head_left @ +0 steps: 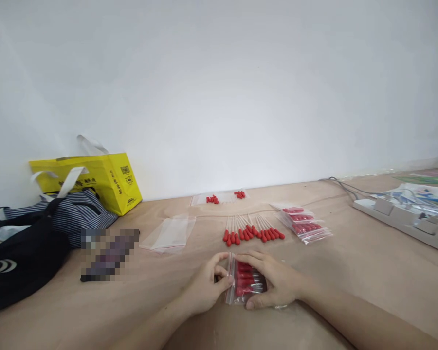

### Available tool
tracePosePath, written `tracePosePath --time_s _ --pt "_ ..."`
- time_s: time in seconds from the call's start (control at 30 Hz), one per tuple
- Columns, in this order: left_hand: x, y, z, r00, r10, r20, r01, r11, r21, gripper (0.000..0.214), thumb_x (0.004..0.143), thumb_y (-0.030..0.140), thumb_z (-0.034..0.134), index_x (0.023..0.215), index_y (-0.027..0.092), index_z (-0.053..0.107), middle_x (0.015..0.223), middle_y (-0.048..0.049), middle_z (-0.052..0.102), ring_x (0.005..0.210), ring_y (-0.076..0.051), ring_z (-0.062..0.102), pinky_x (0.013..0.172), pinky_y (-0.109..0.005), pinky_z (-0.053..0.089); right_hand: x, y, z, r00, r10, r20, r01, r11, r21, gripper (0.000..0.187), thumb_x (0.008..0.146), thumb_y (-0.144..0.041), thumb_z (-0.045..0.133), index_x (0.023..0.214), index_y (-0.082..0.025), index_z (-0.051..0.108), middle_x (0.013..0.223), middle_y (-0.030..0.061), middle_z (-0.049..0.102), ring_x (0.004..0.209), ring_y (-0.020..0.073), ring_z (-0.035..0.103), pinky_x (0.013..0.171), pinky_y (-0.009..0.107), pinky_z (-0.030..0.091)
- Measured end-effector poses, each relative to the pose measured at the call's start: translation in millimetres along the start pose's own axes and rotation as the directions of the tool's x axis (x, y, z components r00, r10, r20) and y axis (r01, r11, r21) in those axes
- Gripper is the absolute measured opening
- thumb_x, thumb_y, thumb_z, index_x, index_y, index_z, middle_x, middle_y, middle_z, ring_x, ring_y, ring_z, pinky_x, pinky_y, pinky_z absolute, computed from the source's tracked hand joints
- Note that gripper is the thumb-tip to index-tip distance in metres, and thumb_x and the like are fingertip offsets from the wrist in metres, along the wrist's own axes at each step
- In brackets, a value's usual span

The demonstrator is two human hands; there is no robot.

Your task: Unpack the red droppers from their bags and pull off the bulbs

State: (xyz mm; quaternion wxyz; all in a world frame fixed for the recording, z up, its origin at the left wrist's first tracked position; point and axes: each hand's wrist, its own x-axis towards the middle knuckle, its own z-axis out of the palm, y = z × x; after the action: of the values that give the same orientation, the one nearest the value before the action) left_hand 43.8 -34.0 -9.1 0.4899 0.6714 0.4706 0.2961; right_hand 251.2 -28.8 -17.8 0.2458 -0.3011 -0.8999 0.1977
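Observation:
A clear zip-lock bag [230, 291] lies flat on the table in front of me, with several red-tipped sticks [245, 281] inside. My left hand [213, 282] is closed on the bag's left end, thumb and fingers pinching at the zip strip. Across the bag's right part rests my right hand [273, 279], its fingers stretched over the far side and its thumb on the near side. It covers part of the bag. Just beyond, loose sticks [253, 231] with red bulb ends lie in a fanned row, red ends towards me.
Filled bags [304, 226] overlap to the right of the row. Flat clear bags [170, 236] lie to the left. Farther back, small red pieces [212, 199] rest on clear plastic. A yellow bag [120, 182] and a black cap [25, 267] stand left; a power strip [390, 216] sits right.

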Motion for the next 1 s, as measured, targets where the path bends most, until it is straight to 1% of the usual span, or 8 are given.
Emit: tracePosePath --time_s 0.1,0.23,0.37,0.47,0.67,0.77,0.93,1.0 --pt "-0.2 2.3 1.3 0.997 -0.052 -0.052 0.051 0.999 -0.016 0.061 0.064 0.025 0.065 0.116 0.010 0.037 0.056 0.0067 0.056 0.060 -0.012 0.053 0.062 -0.024 0.036 4.0 -2.2 -2.3 0.999 -0.024 -0.027 0.024 1.000 -0.009 0.067 0.070 -0.048 0.061 0.125 -0.016 0.041 0.121 0.0125 0.050 0.110 0.0241 0.045 0.091 0.040 0.036" --pt "-0.2 3.1 1.1 0.996 -0.065 -0.065 0.061 0.996 -0.061 0.066 0.059 0.024 0.069 0.114 0.010 0.035 0.053 0.0077 0.057 0.060 -0.013 0.054 0.062 -0.024 0.035 16.4 -7.3 -8.2 0.993 -0.089 -0.073 0.084 0.993 -0.079 0.031 0.084 -0.026 0.047 0.114 -0.022 0.052 0.112 0.0067 0.055 0.102 0.0181 0.048 0.088 0.037 0.035" --pt "0.4 2.0 2.0 0.995 -0.078 -0.067 0.072 0.993 -0.089 0.069 0.055 0.025 0.072 0.111 0.012 0.035 0.051 0.0083 0.057 0.057 -0.012 0.053 0.057 -0.022 0.034 31.6 -7.7 -12.0 0.991 -0.133 -0.014 0.129 0.979 -0.159 0.027 0.081 -0.020 0.050 0.106 -0.027 0.058 0.110 0.0037 0.055 0.101 0.0182 0.046 0.086 0.038 0.033" --pt "1.1 0.5 1.8 0.993 -0.094 -0.076 0.086 0.991 -0.105 0.071 0.051 0.026 0.075 0.109 0.013 0.035 0.049 0.0089 0.057 0.053 -0.011 0.052 0.054 -0.021 0.034 38.8 -2.9 -9.7 0.986 -0.168 0.008 0.167 0.975 -0.146 0.019 0.080 -0.021 0.053 0.095 -0.028 0.063 0.107 0.0019 0.056 0.101 0.0172 0.046 0.086 0.036 0.033" --pt "1.9 -1.5 1.9 0.991 -0.104 -0.080 0.094 0.988 -0.123 0.070 0.046 0.027 0.078 0.103 0.015 0.039 0.048 0.0080 0.059 0.049 -0.012 0.052 0.049 -0.020 0.032 39.8 5.7 0.0 0.966 -0.247 -0.075 0.240 0.966 -0.097 0.012 0.080 -0.021 0.055 0.078 -0.024 0.066 0.096 0.0010 0.060 0.093 0.0144 0.049 0.083 0.033 0.034" --pt "2.7 -1.1 0.2 0.989 -0.122 -0.084 0.109 0.983 -0.146 0.070 0.045 0.029 0.079 0.102 0.015 0.042 0.047 0.0086 0.058 0.048 -0.011 0.051 0.049 -0.020 0.032 38.1 6.8 2.1 0.956 -0.274 -0.104 0.263 0.958 -0.111 0.016 0.080 -0.017 0.051 0.078 -0.024 0.066 0.088 0.0003 0.063 0.089 0.0140 0.050 0.081 0.032 0.035" --pt "5.3 0.7 -6.9 0.990 -0.095 -0.109 0.069 0.972 -0.225 0.067 0.053 0.043 0.073 0.104 0.011 0.046 0.046 0.0104 0.052 0.047 -0.007 0.045 0.051 -0.019 0.030 36.1 4.9 3.4 0.932 -0.275 -0.235 0.247 0.958 -0.144 0.018 0.081 -0.013 0.047 0.081 -0.023 0.063 0.086 0.0005 0.064 0.085 0.0145 0.049 0.078 0.032 0.035" --pt "5.9 1.6 -7.8 0.990 -0.092 -0.108 0.061 0.964 -0.257 0.068 0.051 0.043 0.074 0.105 0.011 0.047 0.048 0.0096 0.052 0.049 -0.007 0.045 0.052 -0.019 0.031 36.0 2.3 5.2 0.933 -0.277 -0.229 0.242 0.956 -0.168 0.017 0.080 -0.012 0.046 0.079 -0.021 0.060 0.083 0.0009 0.063 0.083 0.0143 0.048 0.077 0.031 0.034"
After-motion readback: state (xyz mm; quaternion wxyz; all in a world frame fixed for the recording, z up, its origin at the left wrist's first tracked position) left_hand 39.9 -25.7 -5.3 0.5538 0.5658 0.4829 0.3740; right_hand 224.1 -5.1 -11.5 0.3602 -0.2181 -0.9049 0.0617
